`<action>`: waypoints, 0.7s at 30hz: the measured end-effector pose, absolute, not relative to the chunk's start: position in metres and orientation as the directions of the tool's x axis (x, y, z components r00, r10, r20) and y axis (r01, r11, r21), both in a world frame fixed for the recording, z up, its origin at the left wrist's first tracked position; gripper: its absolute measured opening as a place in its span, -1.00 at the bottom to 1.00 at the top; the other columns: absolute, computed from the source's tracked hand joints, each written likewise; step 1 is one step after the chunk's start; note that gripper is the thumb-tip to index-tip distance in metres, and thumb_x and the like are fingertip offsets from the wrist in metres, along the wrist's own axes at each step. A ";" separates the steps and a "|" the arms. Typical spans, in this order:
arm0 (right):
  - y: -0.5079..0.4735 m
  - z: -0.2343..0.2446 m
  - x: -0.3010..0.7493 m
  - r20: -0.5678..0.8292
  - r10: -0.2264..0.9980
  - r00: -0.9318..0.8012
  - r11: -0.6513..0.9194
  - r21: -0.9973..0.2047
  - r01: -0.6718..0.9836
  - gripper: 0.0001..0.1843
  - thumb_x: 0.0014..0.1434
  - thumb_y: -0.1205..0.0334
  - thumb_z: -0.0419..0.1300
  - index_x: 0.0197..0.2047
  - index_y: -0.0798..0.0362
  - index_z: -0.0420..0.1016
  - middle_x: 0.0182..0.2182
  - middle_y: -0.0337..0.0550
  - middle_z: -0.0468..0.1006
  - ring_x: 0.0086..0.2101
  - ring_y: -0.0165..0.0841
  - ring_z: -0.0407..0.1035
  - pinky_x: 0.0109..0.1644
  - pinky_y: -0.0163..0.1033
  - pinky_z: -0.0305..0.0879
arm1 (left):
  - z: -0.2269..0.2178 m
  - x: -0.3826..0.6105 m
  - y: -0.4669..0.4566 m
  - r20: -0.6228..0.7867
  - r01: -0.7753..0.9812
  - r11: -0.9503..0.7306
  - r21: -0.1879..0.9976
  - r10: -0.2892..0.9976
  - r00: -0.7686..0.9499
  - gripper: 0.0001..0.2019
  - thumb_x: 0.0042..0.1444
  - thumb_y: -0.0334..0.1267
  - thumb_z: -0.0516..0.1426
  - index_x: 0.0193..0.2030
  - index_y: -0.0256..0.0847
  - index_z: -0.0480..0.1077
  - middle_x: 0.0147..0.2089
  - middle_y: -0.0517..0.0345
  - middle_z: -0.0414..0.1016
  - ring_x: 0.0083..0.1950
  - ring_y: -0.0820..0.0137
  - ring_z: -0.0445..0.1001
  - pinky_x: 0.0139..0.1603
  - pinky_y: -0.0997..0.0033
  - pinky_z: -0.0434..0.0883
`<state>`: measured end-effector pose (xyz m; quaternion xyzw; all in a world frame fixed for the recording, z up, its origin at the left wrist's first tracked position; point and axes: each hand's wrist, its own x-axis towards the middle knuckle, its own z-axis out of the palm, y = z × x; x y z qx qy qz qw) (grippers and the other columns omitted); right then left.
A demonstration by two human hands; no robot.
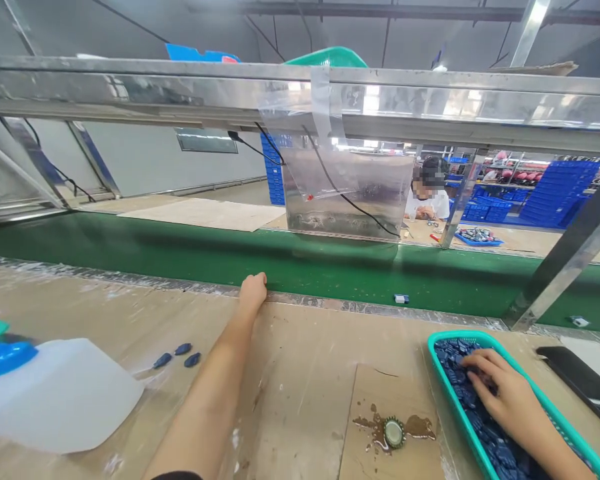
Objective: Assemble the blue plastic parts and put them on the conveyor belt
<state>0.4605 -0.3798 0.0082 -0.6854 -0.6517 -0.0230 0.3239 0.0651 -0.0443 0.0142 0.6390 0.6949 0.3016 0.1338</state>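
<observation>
Two bare arms stretch across a pale, scuffed plywood desk (pixel 300 400). The right hand (pixel 513 393) lies inside a shallow teal plastic basket (pixel 460 335), on a heaped pile of small dark blue plastic parts (pixel 455 363). Its fingers (pixel 485 363) are slightly spread and press down into the pile; whether they pinch a piece, I cannot tell.

The left hand (pixel 253 293) rests, loosely curled, at the far edge of the desk, just beside a green conveyor belt (pixel 280 267). Its fingers are mostly hidden, so I cannot tell how they stand, and it holds nothing visible.

Three loose dark blue parts (pixel 175 355) lie on the desk to the left of the left arm, near a translucent white plastic sheet (pixel 55 400) with a bright blue object (pixel 5 357) on it. A crimped metal bottle cap (pixel 394 432) sits in a brown liquid spill between the arms, closer to the basket. A black smartphone (pixel 580 380) lies to the right of the basket.

Across the belt, a transparent plastic box (pixel 345 193) hangs from a steel rail (pixel 330 87). Beyond it, a co-worker (pixel 430 203) in a dark cap and white top sits with both hands together, near a blue tray of parts (pixel 477 235).
</observation>
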 end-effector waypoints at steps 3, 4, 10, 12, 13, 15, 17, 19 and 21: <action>-0.380 0.015 0.459 0.448 0.866 0.222 0.035 -0.496 0.868 -0.77 0.10 0.14 0.01 -0.31 0.02 0.45 -0.32 -0.08 0.43 -0.40 -0.31 0.37 -0.31 -0.18 0.37 | 0.018 0.086 -0.064 0.185 0.733 -0.052 0.678 0.977 -0.102 -0.77 -0.04 -0.46 0.04 -0.19 -0.21 0.31 -0.26 0.03 0.44 -0.11 0.23 0.41 -0.04 0.21 0.30; -0.381 0.018 0.457 0.435 0.870 0.232 0.043 -0.536 0.843 -0.78 0.11 0.14 0.02 -0.30 0.01 0.45 -0.32 -0.08 0.43 -0.37 -0.29 0.37 -0.29 -0.18 0.36 | 0.018 0.096 -0.077 0.173 0.686 -0.073 0.724 0.982 -0.078 -0.71 -0.02 -0.44 0.04 -0.10 -0.19 0.26 -0.26 0.07 0.45 -0.15 0.30 0.43 -0.07 0.26 0.33; -0.380 0.040 0.404 0.347 0.935 0.074 0.207 -0.705 0.678 -0.85 0.11 0.27 0.04 -0.27 0.03 0.42 -0.27 -0.09 0.40 -0.24 -0.31 0.33 -0.21 -0.24 0.31 | 0.021 0.147 -0.187 -0.153 -0.167 0.230 0.959 0.912 0.380 -0.68 -0.06 -0.47 0.11 -0.10 -0.27 0.30 -0.24 0.08 0.44 -0.30 0.51 0.43 -0.20 0.50 0.37; -0.379 0.039 0.378 0.270 0.962 -0.043 0.224 -0.688 0.690 -0.86 0.08 0.36 0.04 -0.31 0.04 0.40 -0.35 -0.13 0.40 -0.32 -0.34 0.32 -0.26 -0.26 0.28 | 0.027 0.155 -0.220 -0.195 -0.205 0.325 0.923 0.856 0.479 -0.65 -0.11 -0.48 0.17 -0.11 -0.24 0.35 -0.28 0.14 0.42 -0.35 0.56 0.39 -0.22 0.54 0.35; -0.378 0.037 0.368 0.230 0.968 -0.095 0.228 -0.665 0.711 -0.86 0.06 0.40 0.03 -0.33 0.04 0.38 -0.38 -0.15 0.40 -0.35 -0.34 0.31 -0.28 -0.26 0.26 | 0.030 0.158 -0.234 -0.201 -0.195 0.338 0.921 0.839 0.506 -0.63 -0.13 -0.46 0.19 -0.11 -0.23 0.36 -0.29 0.17 0.41 -0.37 0.58 0.37 -0.24 0.55 0.33; -0.378 0.029 0.352 0.179 0.970 -0.163 0.239 -0.597 0.766 -0.82 0.01 0.47 0.02 -0.35 0.04 0.35 -0.41 -0.17 0.41 -0.35 -0.34 0.30 -0.26 -0.25 0.23 | 0.035 0.161 -0.253 -0.207 -0.153 0.343 0.927 0.806 0.555 -0.64 -0.13 -0.42 0.22 -0.11 -0.24 0.39 -0.32 0.19 0.39 -0.40 0.61 0.32 -0.26 0.56 0.31; -0.378 0.020 0.345 0.169 0.968 -0.185 0.247 -0.533 0.809 -0.79 -0.03 0.52 0.01 -0.35 0.05 0.30 -0.39 -0.17 0.41 -0.32 -0.32 0.28 -0.23 -0.24 0.20 | 0.037 0.161 -0.263 -0.224 -0.119 0.371 0.921 0.755 0.617 -0.68 -0.11 -0.38 0.23 -0.13 -0.28 0.41 -0.32 0.17 0.39 -0.40 0.61 0.31 -0.26 0.56 0.31; -0.379 0.014 0.344 0.164 0.969 -0.185 0.243 -0.498 0.832 -0.79 -0.06 0.54 0.00 -0.37 0.05 0.25 -0.40 -0.18 0.39 -0.34 -0.33 0.27 -0.25 -0.26 0.18 | 0.036 0.161 -0.267 -0.249 -0.110 0.424 0.899 0.702 0.667 -0.71 -0.07 -0.35 0.22 -0.14 -0.29 0.41 -0.30 0.14 0.41 -0.38 0.59 0.35 -0.24 0.54 0.31; -0.381 0.011 0.344 0.153 0.971 -0.184 0.236 -0.485 0.842 -0.80 -0.06 0.54 0.00 -0.40 0.04 0.19 -0.44 -0.20 0.35 -0.38 -0.35 0.24 -0.30 -0.29 0.15 | 0.035 0.160 -0.268 -0.281 -0.120 0.491 0.863 0.664 0.693 -0.75 -0.01 -0.32 0.19 -0.14 -0.28 0.40 -0.26 0.10 0.42 -0.36 0.56 0.39 -0.23 0.52 0.33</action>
